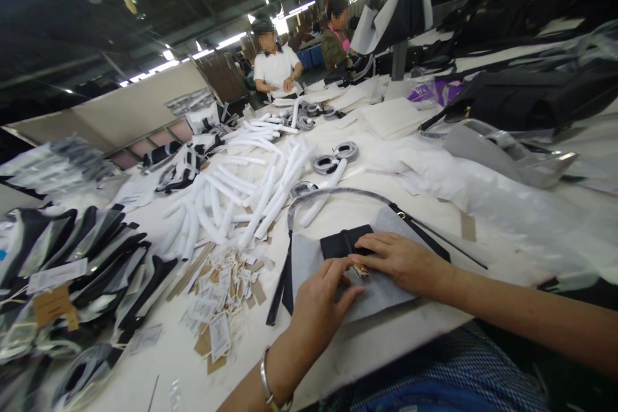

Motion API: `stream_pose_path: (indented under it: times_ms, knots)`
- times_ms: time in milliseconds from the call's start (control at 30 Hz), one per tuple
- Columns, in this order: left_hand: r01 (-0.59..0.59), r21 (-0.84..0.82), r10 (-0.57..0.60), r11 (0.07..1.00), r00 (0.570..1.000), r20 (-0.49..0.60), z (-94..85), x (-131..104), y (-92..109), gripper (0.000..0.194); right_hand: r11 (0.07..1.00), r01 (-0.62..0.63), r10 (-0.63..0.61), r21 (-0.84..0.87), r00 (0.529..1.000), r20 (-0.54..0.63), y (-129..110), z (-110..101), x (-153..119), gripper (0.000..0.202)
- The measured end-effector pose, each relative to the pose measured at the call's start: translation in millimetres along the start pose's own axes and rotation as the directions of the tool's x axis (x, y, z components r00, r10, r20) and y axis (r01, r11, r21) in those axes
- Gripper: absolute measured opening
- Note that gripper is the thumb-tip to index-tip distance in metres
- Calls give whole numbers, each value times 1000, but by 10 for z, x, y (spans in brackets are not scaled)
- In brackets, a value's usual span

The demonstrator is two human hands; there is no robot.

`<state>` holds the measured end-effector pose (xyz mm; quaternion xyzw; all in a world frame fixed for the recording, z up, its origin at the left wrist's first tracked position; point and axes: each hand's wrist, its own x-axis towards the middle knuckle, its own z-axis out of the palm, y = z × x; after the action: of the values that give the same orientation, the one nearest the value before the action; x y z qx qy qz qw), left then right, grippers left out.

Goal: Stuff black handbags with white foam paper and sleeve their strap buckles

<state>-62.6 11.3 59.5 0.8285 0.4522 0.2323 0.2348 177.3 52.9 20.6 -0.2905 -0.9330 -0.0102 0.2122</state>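
Observation:
A handbag with a grey covering [302,264], dark sides and a dark strap [357,192] lies on the table before me. Across its middle is a black flap [340,243] with a small gold clasp [360,270] below it. My left hand [321,293], with a bracelet at the wrist, comes from below, its fingers bent and closed at the clasp. My right hand [403,264] reaches in from the right, fingers together on the flap and clasp. The fingers partly hide the clasp.
White rolls [226,196] and coiled straps [324,164] lie beyond the bag. Paper tags [219,335] are left of it, with wrapped dark bags [91,264] farther left. Clear plastic and dark bags [526,96] cover the right. Two people [276,67] are at the far end.

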Motion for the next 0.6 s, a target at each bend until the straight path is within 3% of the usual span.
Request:
stream_pose_path:
  times_ms: [167, 367, 600]
  knots:
    - [-136, 157, 139, 978, 990, -8, -7, 112, 68, 27, 1000, 3, -2, 16, 999, -37, 13, 31, -14, 40]
    - [-217, 205, 230, 954, 972, -44, 8, 133, 75, 9, 1000, 6, -5, 29, 999, -49, 14, 31, -17, 39]
    - [-298, 312, 312, 902, 950, 3, -20, 114, 106, 12, 999, 3, 0, 49, 999, -49, 25, 53, -27, 43]
